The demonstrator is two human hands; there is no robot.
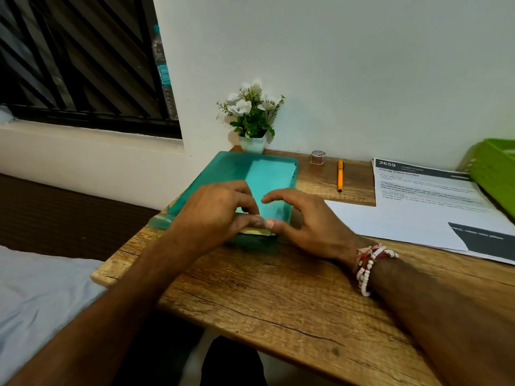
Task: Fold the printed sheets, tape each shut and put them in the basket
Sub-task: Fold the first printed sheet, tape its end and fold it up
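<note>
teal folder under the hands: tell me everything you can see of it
Translucent teal plastic folder, rectangular, lying flat on the left side of the table, left edge overhanging. A paler panel, likely paper inside, shows through its right half; small holes line the right edge. The left hand grips its near end with curled fingers; the thumb of the right hand touches that end, index fingertip on top. Something yellowish shows under the fingers. A flower pot stands at its far edge.

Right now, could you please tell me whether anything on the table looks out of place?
The teal folder lies askew, its near left corner hanging off the table. Nothing else stands out.
</note>
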